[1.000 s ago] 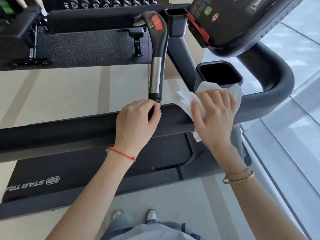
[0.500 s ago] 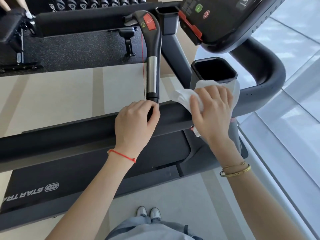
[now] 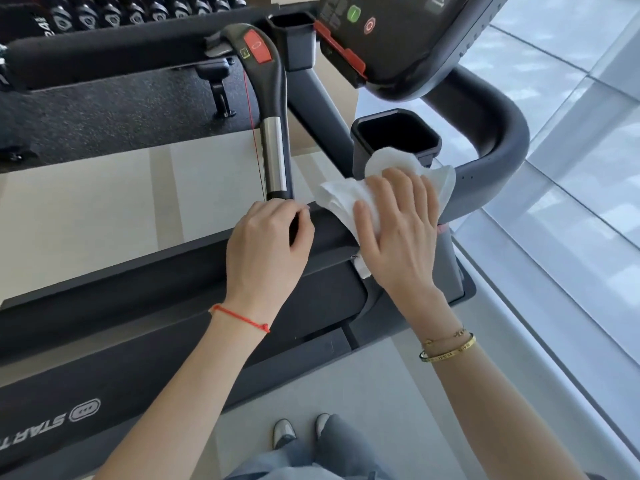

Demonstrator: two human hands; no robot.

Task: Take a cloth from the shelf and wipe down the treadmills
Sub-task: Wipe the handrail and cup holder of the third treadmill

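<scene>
Right hand (image 3: 398, 237) flat, pressing crumpled white cloth (image 3: 349, 199) onto matte black treadmill (image 3: 145, 271) rail, left hand (image 3: 266, 247) curled round rail, cloth nudged slightly nearer square cup holder (image 3: 398, 136).

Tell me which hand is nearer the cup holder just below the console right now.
Right. The right hand presses the white cloth on the side rail directly below the cup holder, cloth touching its wall. The left hand grips the rail further left, beneath the handlebar.

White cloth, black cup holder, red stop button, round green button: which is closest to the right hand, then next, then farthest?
From the right hand:
1. White cloth, under its fingers.
2. Black cup holder, just beyond.
3. Red stop button, far left handle.
4. Round green button, top console.
</scene>
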